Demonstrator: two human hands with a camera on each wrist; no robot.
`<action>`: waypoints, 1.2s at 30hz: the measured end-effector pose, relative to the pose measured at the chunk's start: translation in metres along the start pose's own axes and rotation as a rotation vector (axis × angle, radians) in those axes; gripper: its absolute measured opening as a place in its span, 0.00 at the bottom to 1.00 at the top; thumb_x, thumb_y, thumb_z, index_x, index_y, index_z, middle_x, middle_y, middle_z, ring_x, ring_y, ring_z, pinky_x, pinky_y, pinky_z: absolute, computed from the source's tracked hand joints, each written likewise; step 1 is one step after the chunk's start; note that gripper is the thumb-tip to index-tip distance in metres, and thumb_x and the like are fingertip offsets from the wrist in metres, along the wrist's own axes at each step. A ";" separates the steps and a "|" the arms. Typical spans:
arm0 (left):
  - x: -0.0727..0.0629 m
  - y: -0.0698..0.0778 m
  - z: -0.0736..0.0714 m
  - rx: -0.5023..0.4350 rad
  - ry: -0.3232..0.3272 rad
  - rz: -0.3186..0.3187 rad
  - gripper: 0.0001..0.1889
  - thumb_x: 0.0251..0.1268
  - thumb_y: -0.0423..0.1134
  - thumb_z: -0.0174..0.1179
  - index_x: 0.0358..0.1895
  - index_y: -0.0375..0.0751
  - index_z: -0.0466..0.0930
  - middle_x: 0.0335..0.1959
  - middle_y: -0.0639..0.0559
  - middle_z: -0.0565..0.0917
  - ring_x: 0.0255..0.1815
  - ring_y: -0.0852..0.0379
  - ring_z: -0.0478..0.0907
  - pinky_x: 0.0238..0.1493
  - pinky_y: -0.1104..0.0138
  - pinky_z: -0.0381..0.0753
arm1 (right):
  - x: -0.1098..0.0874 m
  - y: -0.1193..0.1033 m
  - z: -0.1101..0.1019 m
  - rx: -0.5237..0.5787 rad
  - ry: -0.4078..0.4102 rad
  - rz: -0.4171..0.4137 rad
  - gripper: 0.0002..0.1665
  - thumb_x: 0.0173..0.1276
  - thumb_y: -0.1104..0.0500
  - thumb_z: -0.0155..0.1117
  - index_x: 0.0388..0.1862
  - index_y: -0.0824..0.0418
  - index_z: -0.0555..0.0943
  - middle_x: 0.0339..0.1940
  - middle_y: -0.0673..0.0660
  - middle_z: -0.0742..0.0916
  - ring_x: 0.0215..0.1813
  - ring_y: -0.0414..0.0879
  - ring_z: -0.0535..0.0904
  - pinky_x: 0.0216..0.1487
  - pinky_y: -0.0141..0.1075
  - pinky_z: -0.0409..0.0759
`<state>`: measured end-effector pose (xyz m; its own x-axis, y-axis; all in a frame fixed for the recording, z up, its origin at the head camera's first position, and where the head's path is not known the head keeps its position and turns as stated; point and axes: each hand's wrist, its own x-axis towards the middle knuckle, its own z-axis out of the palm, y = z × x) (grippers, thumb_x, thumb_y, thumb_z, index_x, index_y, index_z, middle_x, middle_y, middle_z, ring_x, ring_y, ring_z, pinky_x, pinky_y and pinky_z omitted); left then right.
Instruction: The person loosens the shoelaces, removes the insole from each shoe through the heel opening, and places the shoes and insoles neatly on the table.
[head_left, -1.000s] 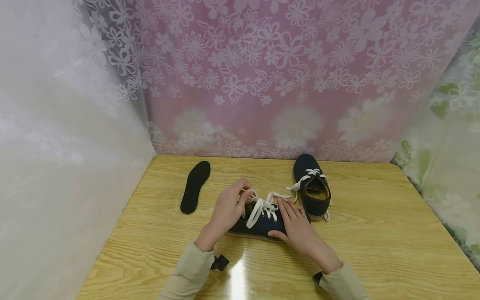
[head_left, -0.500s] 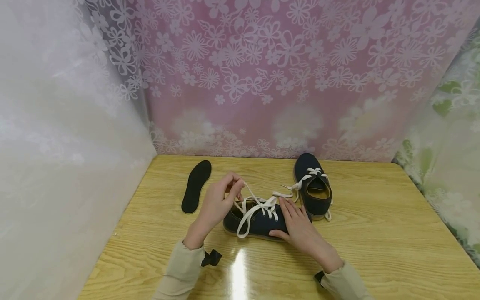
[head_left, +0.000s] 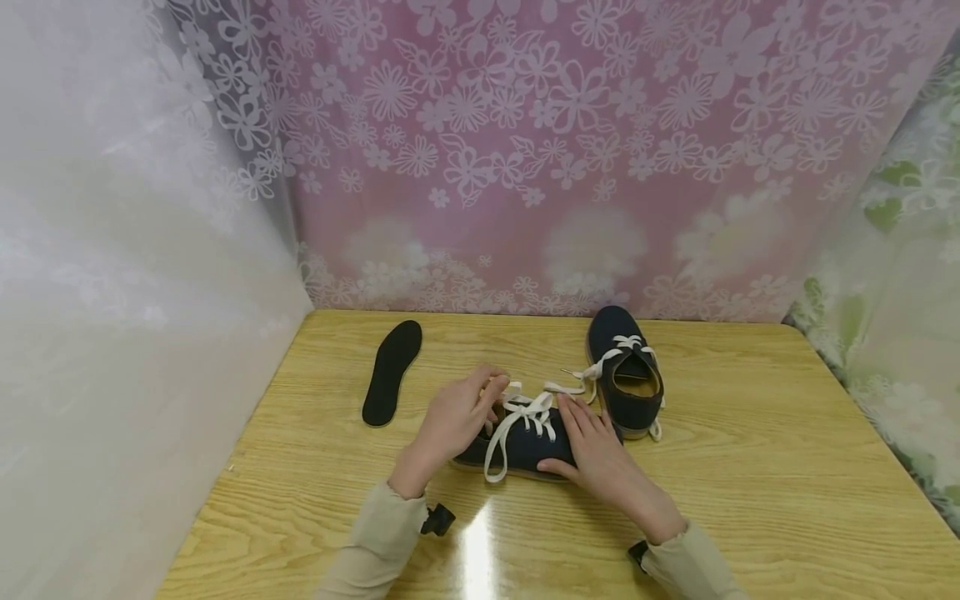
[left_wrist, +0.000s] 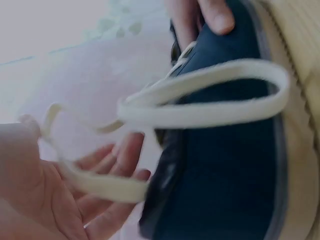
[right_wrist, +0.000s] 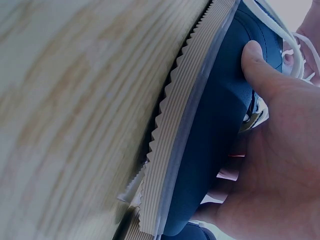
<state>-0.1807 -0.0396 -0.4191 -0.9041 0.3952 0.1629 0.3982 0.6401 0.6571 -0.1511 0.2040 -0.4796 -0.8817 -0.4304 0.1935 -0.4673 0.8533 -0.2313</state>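
A dark blue sneaker (head_left: 527,452) lies on the table with its toe to the right. Across its toe end, my right hand (head_left: 600,462) holds it, thumb on the near side and fingers over the top. My left hand (head_left: 452,417) is over the heel opening. In the left wrist view its fingers (left_wrist: 129,155) are loosely spread, and a white shoelace (left_wrist: 105,186) runs past the thumb and over them into the shoe. Another loop of lace (head_left: 498,457) hangs down the near side. The laces are crossed over the tongue.
A second dark blue sneaker (head_left: 611,330) stands behind on the right, its loose white lace (head_left: 604,360) trailing toward the first shoe. One black insole (head_left: 392,372) lies at the back left of the wooden table (head_left: 787,467). Patterned curtains (head_left: 540,167) surround the table.
My left hand drew a lace end up and left, then came back right and down to the heel opening. The lace loop hangs looser now. My right hand has stayed in place.
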 end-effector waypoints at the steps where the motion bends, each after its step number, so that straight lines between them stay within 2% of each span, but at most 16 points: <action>1: 0.000 0.001 0.003 0.013 -0.003 0.005 0.26 0.81 0.59 0.42 0.65 0.46 0.78 0.35 0.51 0.88 0.27 0.58 0.84 0.30 0.65 0.80 | 0.000 0.000 0.000 0.000 0.002 -0.001 0.58 0.64 0.39 0.72 0.78 0.73 0.59 0.75 0.71 0.69 0.76 0.68 0.63 0.65 0.71 0.64; 4: 0.000 0.002 0.009 0.103 -0.014 0.034 0.20 0.79 0.55 0.53 0.62 0.49 0.81 0.32 0.54 0.87 0.23 0.61 0.79 0.26 0.66 0.77 | 0.000 0.000 0.001 -0.002 0.000 0.002 0.58 0.64 0.39 0.72 0.78 0.72 0.59 0.75 0.71 0.69 0.76 0.68 0.63 0.65 0.71 0.64; 7: 0.001 0.002 0.013 0.185 0.003 0.068 0.14 0.73 0.48 0.63 0.56 0.50 0.85 0.33 0.56 0.86 0.20 0.65 0.71 0.22 0.70 0.71 | 0.000 0.001 0.001 -0.009 0.001 0.001 0.57 0.64 0.40 0.71 0.78 0.72 0.59 0.75 0.71 0.69 0.76 0.68 0.63 0.65 0.71 0.64; 9: 0.001 0.001 0.015 0.191 0.021 0.071 0.10 0.71 0.44 0.65 0.52 0.51 0.87 0.32 0.56 0.86 0.18 0.66 0.68 0.20 0.72 0.67 | 0.000 0.000 0.000 -0.009 0.005 0.000 0.57 0.64 0.40 0.72 0.78 0.72 0.59 0.75 0.71 0.69 0.76 0.68 0.64 0.65 0.71 0.64; 13: 0.001 0.001 0.016 0.180 0.066 0.064 0.07 0.71 0.38 0.65 0.48 0.50 0.89 0.18 0.55 0.79 0.13 0.65 0.60 0.17 0.73 0.59 | 0.000 -0.001 -0.001 -0.005 0.003 0.000 0.57 0.64 0.40 0.72 0.78 0.72 0.59 0.75 0.71 0.69 0.76 0.68 0.64 0.66 0.71 0.64; 15: 0.002 0.001 0.015 0.183 0.114 0.069 0.06 0.69 0.36 0.66 0.45 0.50 0.89 0.15 0.55 0.77 0.11 0.65 0.57 0.16 0.74 0.55 | 0.000 -0.001 -0.001 -0.004 -0.001 0.001 0.57 0.64 0.40 0.71 0.79 0.72 0.59 0.75 0.71 0.69 0.75 0.68 0.64 0.66 0.71 0.64; 16: 0.002 0.001 0.014 0.176 0.149 0.077 0.06 0.69 0.36 0.66 0.44 0.50 0.89 0.17 0.55 0.79 0.11 0.65 0.56 0.16 0.74 0.54 | 0.000 -0.001 -0.001 -0.004 -0.003 0.002 0.57 0.64 0.39 0.71 0.79 0.72 0.59 0.75 0.71 0.69 0.76 0.68 0.64 0.66 0.71 0.64; 18: 0.002 0.002 0.009 0.159 0.242 0.106 0.05 0.68 0.36 0.67 0.42 0.51 0.90 0.22 0.55 0.85 0.12 0.65 0.59 0.17 0.74 0.54 | 0.000 -0.001 -0.001 -0.003 -0.003 0.005 0.57 0.64 0.39 0.71 0.79 0.72 0.59 0.75 0.71 0.69 0.76 0.68 0.63 0.66 0.71 0.64; 19: 0.002 0.002 0.006 0.137 0.293 0.127 0.04 0.68 0.37 0.67 0.42 0.50 0.90 0.26 0.54 0.87 0.13 0.65 0.64 0.17 0.74 0.56 | 0.000 -0.001 -0.001 -0.002 -0.003 0.005 0.57 0.64 0.39 0.71 0.79 0.72 0.59 0.75 0.71 0.69 0.76 0.68 0.63 0.66 0.71 0.64; 21: 0.002 0.003 -0.002 0.064 0.391 0.177 0.04 0.68 0.38 0.67 0.42 0.48 0.90 0.32 0.54 0.90 0.17 0.63 0.75 0.18 0.75 0.65 | 0.000 -0.001 -0.001 -0.005 -0.003 0.007 0.57 0.64 0.39 0.71 0.79 0.72 0.59 0.75 0.71 0.69 0.76 0.68 0.63 0.66 0.71 0.64; 24: -0.001 0.004 -0.016 -0.055 0.472 0.252 0.06 0.69 0.39 0.65 0.44 0.46 0.89 0.35 0.54 0.91 0.27 0.61 0.85 0.26 0.72 0.79 | 0.000 -0.001 0.000 -0.004 -0.004 0.011 0.58 0.64 0.39 0.71 0.79 0.72 0.59 0.75 0.71 0.69 0.76 0.68 0.63 0.66 0.71 0.63; 25: -0.002 0.005 -0.021 -0.083 0.472 0.269 0.06 0.70 0.39 0.65 0.45 0.46 0.89 0.35 0.53 0.90 0.30 0.61 0.86 0.29 0.70 0.82 | 0.000 -0.001 0.000 -0.005 -0.008 0.015 0.58 0.65 0.39 0.71 0.79 0.72 0.58 0.75 0.71 0.69 0.76 0.68 0.63 0.67 0.71 0.63; 27: -0.005 0.006 -0.027 -0.092 0.432 0.268 0.07 0.72 0.40 0.63 0.46 0.47 0.88 0.35 0.54 0.90 0.31 0.60 0.86 0.33 0.69 0.84 | 0.000 0.000 0.000 -0.003 -0.014 0.020 0.58 0.65 0.38 0.70 0.79 0.71 0.58 0.76 0.70 0.68 0.76 0.67 0.62 0.67 0.71 0.63; 29: -0.007 0.007 -0.031 -0.034 0.366 0.242 0.06 0.73 0.40 0.64 0.46 0.48 0.88 0.36 0.56 0.90 0.32 0.60 0.86 0.34 0.69 0.84 | 0.000 0.002 0.001 0.006 -0.006 0.016 0.58 0.65 0.38 0.71 0.79 0.72 0.59 0.75 0.71 0.69 0.76 0.68 0.62 0.67 0.71 0.62; 33: -0.009 0.008 -0.032 0.133 0.200 0.123 0.06 0.68 0.39 0.68 0.45 0.52 0.86 0.39 0.59 0.88 0.30 0.61 0.84 0.27 0.71 0.78 | 0.000 0.006 0.007 0.021 0.023 -0.013 0.58 0.65 0.36 0.69 0.79 0.72 0.58 0.75 0.72 0.69 0.75 0.69 0.63 0.65 0.73 0.62; 36: -0.009 0.006 -0.026 0.173 0.093 0.061 0.12 0.65 0.37 0.70 0.50 0.52 0.84 0.41 0.60 0.87 0.26 0.62 0.80 0.23 0.72 0.70 | 0.000 0.006 0.008 0.019 0.021 -0.017 0.58 0.65 0.36 0.68 0.79 0.72 0.58 0.75 0.72 0.69 0.75 0.69 0.63 0.65 0.73 0.62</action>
<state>-0.1746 -0.0564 -0.3979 -0.8848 0.3791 0.2708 0.4659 0.7238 0.5090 -0.1544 0.2070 -0.4882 -0.8723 -0.4378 0.2178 -0.4831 0.8403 -0.2460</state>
